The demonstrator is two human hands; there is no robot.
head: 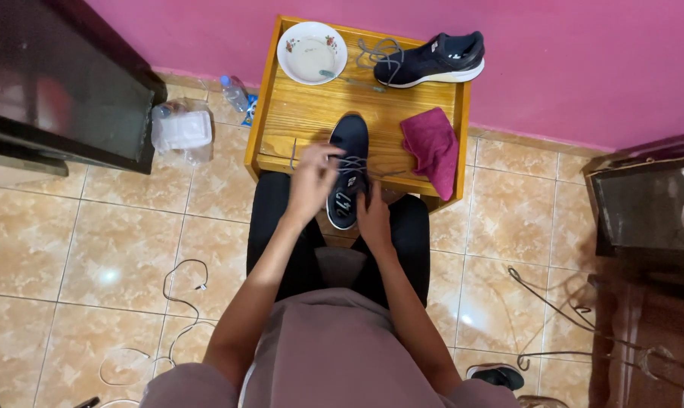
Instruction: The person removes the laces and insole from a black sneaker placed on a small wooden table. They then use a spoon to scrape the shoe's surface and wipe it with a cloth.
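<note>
Both forearms reach forward over the lap. Left hand [312, 185] raised, grip pinching a grey lace [349, 162]; right hand [374, 219] grip clamps the dark sneaker [348, 170] heel. Sneaker overhangs the wooden worktop [312, 113] near edge. Magenta cloth [431, 147] just beside the sneaker; bowl [312, 51] and second sneaker [440, 59] beyond it.

Left of your wooden table [297, 121], a clear plastic package [182, 132] lies on the floor. A small clear bottle [235, 92] lies just beside the table's left edge. Further left stands a dark screen [58, 83].

shoe [347, 162]: heel hidden by hands | lace [353, 161]: blurred | cabinet [55, 83]: cut off left
</note>
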